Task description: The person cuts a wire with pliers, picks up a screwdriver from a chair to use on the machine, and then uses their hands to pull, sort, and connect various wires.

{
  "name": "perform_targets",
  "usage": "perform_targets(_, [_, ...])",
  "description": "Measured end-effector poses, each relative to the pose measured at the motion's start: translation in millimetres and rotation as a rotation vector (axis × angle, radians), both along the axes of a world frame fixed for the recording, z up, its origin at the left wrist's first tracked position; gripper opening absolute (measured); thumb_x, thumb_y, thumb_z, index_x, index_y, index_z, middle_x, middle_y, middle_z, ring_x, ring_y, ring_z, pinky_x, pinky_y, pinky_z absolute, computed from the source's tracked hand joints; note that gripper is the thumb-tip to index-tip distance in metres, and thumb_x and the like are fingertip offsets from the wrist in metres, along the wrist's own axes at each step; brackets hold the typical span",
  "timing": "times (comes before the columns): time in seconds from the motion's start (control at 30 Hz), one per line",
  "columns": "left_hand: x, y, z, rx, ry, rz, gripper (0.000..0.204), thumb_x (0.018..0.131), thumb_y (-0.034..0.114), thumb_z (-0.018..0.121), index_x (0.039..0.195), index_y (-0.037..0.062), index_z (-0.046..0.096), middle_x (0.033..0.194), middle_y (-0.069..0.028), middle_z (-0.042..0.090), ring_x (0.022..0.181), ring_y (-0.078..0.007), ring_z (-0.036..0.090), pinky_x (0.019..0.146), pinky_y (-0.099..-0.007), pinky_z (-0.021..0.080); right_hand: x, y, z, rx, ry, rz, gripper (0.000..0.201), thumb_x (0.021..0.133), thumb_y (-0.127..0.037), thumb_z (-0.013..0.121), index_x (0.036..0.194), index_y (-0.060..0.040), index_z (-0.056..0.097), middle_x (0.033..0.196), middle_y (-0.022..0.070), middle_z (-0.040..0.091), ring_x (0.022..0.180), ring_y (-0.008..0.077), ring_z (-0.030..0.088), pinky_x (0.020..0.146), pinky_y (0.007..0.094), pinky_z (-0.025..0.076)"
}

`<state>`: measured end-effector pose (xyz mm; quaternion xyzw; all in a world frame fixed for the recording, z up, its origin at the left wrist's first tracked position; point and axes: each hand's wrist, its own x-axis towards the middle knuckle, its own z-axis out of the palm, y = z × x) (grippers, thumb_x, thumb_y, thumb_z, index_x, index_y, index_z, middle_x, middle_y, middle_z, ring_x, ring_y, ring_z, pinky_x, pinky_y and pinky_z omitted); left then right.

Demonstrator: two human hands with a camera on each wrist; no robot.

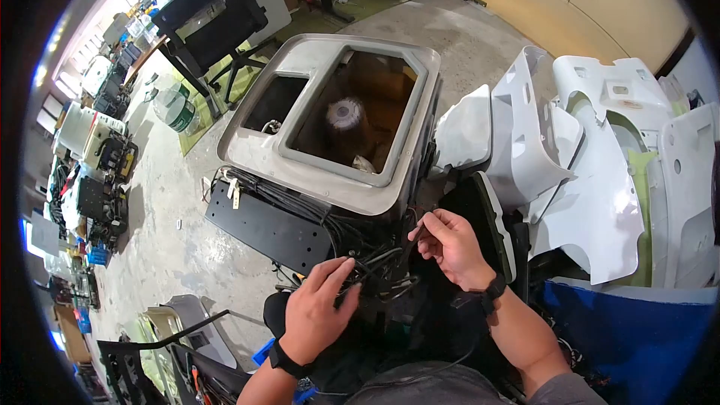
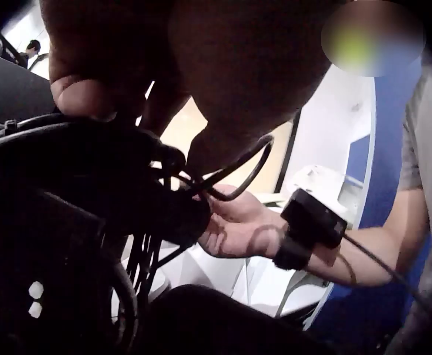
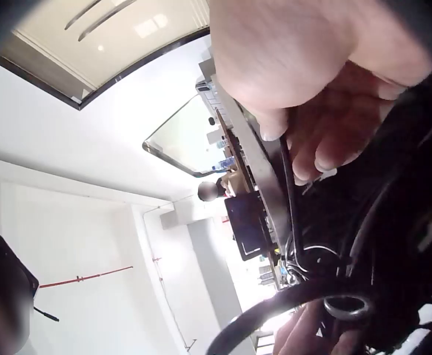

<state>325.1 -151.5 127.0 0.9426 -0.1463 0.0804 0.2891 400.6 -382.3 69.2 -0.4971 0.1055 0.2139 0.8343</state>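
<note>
In the head view, my right hand (image 1: 452, 246) pinches a thin black cable between thumb and fingers, just off the front right corner of a grey metal housing (image 1: 247, 151). The pinched cable (image 3: 290, 185) runs down from those fingertips in the right wrist view. My left hand (image 1: 321, 306) lies over a tangle of black cables (image 1: 382, 261), its fingers extended and fingertips touching them. The left wrist view shows a cable loop (image 2: 264, 166) beside its thumb. A black perforated metal plate (image 1: 262, 225) sits below the cable bundle.
The housing's opening holds a round white-topped part (image 1: 345, 114). White shell panels (image 1: 600, 187) stand to the right, behind a blue surface (image 1: 622, 337). An office chair (image 1: 206, 19) and a large plastic bottle (image 1: 176, 111) are farther back; equipment lines the left side.
</note>
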Motion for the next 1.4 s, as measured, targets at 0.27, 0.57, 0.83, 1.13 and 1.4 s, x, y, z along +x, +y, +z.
perform_targets(0.27, [6.8, 7.3, 31.1, -0.001, -0.128, -0.211, 0.036, 0.074, 0.003, 0.069, 0.109, 0.0108, 0.070, 0.101, -0.0046, 0.067, 0.077, -0.0192, 0.065, 0.065, -0.0299, 0.051, -3.5, 25.6, 50.6, 0.040, -0.087, 0.289, 0.019, 0.099, -0.022, 0.056, 0.093, -0.0048, 0.062, 0.088, 0.0086, 0.071, 0.064, 0.0086, 0.062, 0.057, 0.0218, 0.050])
perform_targets(0.57, [5.5, 4.0, 34.7, 0.116, -0.261, -0.548, 0.037, 0.068, 0.009, 0.066, 0.104, 0.0159, 0.074, 0.106, 0.0013, 0.065, 0.075, -0.0127, 0.062, 0.063, -0.0259, 0.047, -12.9, 32.5, 39.6, -0.024, -0.021, 0.636, 0.023, 0.099, -0.023, 0.057, 0.094, -0.0017, 0.066, 0.083, 0.0057, 0.070, 0.065, 0.0083, 0.062, 0.058, 0.0215, 0.049])
perform_targets(0.83, [30.5, 15.4, 17.4, -0.427, 0.180, 0.365, 0.018, 0.080, -0.002, 0.068, 0.094, 0.0074, 0.074, 0.075, -0.0027, 0.069, 0.054, -0.0080, 0.058, 0.051, -0.0223, 0.044, -7.7, 9.9, 30.1, -0.123, -0.093, 0.407, 0.026, 0.100, -0.023, 0.053, 0.096, -0.0006, 0.065, 0.085, 0.0061, 0.070, 0.069, 0.0085, 0.063, 0.063, 0.0226, 0.050])
perform_targets(1.13, [39.5, 7.5, 6.7, -0.516, 0.298, 0.427, 0.014, 0.083, 0.003, 0.071, 0.096, 0.0067, 0.075, 0.064, 0.0004, 0.064, 0.050, -0.0040, 0.053, 0.046, -0.0199, 0.040, -24.9, 15.8, 19.1, -0.187, -0.193, 0.531, 0.023, 0.097, -0.023, 0.058, 0.097, -0.0019, 0.066, 0.083, 0.0046, 0.070, 0.068, 0.0093, 0.064, 0.060, 0.0232, 0.051])
perform_targets(1.4, [38.3, 7.9, -2.1, -0.512, 0.341, 0.421, 0.013, 0.084, 0.005, 0.071, 0.096, 0.0068, 0.075, 0.063, 0.0006, 0.064, 0.050, -0.0042, 0.054, 0.046, -0.0200, 0.040, -25.9, 14.7, 19.6, -0.176, -0.171, 0.536, 0.022, 0.097, -0.023, 0.058, 0.096, -0.0022, 0.066, 0.083, 0.0042, 0.069, 0.069, 0.0091, 0.063, 0.062, 0.0234, 0.051])
